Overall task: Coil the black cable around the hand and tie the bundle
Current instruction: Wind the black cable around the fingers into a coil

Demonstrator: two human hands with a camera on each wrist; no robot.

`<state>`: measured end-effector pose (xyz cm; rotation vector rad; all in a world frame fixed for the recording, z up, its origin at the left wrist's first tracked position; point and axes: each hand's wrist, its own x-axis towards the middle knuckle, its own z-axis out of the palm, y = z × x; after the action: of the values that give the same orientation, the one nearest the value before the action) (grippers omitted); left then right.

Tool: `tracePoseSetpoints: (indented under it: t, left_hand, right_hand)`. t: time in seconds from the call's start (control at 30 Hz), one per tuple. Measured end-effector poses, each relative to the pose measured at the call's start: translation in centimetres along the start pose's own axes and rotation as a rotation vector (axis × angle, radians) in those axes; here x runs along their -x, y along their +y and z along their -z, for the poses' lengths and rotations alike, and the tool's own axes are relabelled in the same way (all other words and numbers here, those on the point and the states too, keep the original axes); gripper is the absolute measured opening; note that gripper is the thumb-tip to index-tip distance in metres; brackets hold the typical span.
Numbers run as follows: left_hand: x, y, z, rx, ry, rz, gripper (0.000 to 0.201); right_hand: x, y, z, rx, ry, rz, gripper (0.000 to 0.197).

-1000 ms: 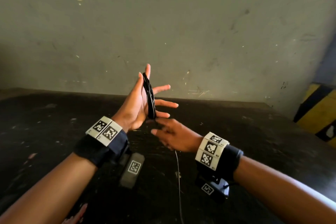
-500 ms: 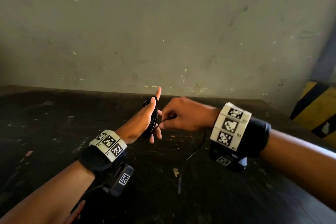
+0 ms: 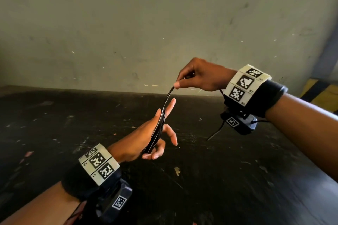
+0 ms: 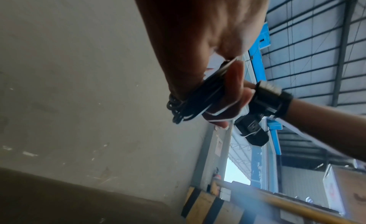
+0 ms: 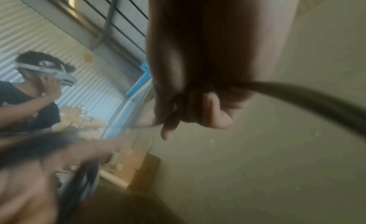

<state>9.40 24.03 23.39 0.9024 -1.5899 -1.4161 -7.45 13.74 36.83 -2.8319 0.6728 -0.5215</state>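
Moved since earlier: right hand (image 3: 201, 76) has risen from level with the left fingers to the upper centre-right of the head view, drawing a strand taut; left hand (image 3: 146, 139) has dropped toward lower centre and tipped its fingers up and to the right.
Left hand: fingers mostly straight and spread, thumb and a lower finger loosely bent beneath. It seems to serve as the former for the coil, held edge-on so each turn can pass over it. It does not grip; the loops simply sit round it.
Black cable (image 3: 159, 128): several turns lie bunched across the left palm and the back of the hand at the middle of the head view. The left wrist view shows the loops (image 4: 184, 108) stacked at the edge of the hand.
Right hand: thumb and forefinger pinch the free strand (image 3: 169, 95) just above the left fingertips, other fingers curled in. Likely reason: tension keeps the new turn snug against the others.
Loose tail: a thin black line (image 3: 215, 131) runs down below the right wrist toward the dark table (image 3: 54, 133); how much cable is left cannot be told.
Stage, as a judgement: coiling under way, tie not yet made.
Risk: spread fingers could let turns slide off the tips if tension slackens.
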Motion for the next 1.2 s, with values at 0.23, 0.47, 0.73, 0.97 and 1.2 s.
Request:
tracePoseSetpoints:
  t: [0.23, 0.47, 0.73, 0.97, 1.2]
  left_hand:
    - [0.4, 1.8, -0.3, 0.122, 0.023, -0.181, 0.045]
    - [-0.9, 3.6, 0.8, 0.256, 0.114, -0.33, 0.05]
    - [-2.2, 4.2, 3.4, 0.166, 0.425, -0.321, 0.049]
    - [-2.5, 2.3, 5.1, 0.016, 0.57, -0.271, 0.048]
    - [-3.0, 0.7, 4.8, -0.099, 0.601, -0.183, 0.05]
  right_hand:
    - [0.0, 2.0, -6.1, -0.134, 0.157, -0.029, 0.03]
    - [0.3, 0.5, -12.4, -0.365, 0.156, -0.107, 0.028]
    - [0.9, -3.3, -14.3, -0.315, -0.031, -0.081, 0.02]
    - [1.5, -4.7, -12.3, -0.123, -0.185, -0.108, 0.021]
    - [1.4, -6.1, -8.0, 0.2, -0.468, -0.088, 0.026]
